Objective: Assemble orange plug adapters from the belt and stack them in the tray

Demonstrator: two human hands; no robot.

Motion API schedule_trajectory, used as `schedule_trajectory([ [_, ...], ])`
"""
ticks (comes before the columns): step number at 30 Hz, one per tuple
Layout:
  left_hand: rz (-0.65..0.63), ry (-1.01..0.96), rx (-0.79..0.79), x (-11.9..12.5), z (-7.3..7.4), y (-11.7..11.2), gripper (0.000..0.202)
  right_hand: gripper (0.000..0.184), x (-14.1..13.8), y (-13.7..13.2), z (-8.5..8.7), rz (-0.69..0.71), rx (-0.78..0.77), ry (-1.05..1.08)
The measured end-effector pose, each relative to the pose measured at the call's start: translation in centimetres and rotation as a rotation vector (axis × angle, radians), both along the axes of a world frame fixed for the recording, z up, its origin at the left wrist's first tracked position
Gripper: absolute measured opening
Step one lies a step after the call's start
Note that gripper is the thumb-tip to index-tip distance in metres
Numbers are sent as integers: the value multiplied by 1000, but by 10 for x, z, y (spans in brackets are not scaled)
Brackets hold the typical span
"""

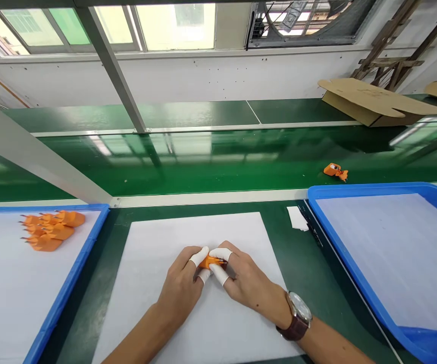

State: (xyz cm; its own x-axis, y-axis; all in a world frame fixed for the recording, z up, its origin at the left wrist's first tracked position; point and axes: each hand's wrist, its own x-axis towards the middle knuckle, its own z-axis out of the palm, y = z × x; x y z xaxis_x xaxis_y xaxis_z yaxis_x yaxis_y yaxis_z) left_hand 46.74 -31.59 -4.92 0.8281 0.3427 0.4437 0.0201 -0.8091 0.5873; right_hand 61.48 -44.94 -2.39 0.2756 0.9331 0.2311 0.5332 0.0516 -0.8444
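Note:
Both hands meet over a white sheet (165, 237) on the green bench, pinching a small orange plastic part (211, 262) between them. My left hand (183, 283) grips it from the left, with white finger cots on the thumb and forefinger. My right hand (246, 285) grips it from the right, also with white cots, and wears a brown-strapped wristwatch (297, 316). Most of the part is hidden by the fingers.
A blue tray (68, 283) at the left holds several orange parts (49, 230) on a white liner. A second blue tray (339, 237) stands at the right. One orange part (335, 172) lies on the green conveyor belt behind. A small white scrap (297, 218) and flattened cardboard (377, 103) lie further off.

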Motion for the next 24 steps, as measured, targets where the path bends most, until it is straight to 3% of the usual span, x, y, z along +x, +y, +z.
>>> schedule_trajectory([
  [6,-24,7,-21,2,1,2,44,23,10,-3,-2,28,-30,118],
  [19,-24,-24,-28,2,0,-2,47,20,8,-3,-4,25,-11,100],
  [24,-59,-18,-54,3,2,0,51,11,18,6,-4,91,-35,296],
])
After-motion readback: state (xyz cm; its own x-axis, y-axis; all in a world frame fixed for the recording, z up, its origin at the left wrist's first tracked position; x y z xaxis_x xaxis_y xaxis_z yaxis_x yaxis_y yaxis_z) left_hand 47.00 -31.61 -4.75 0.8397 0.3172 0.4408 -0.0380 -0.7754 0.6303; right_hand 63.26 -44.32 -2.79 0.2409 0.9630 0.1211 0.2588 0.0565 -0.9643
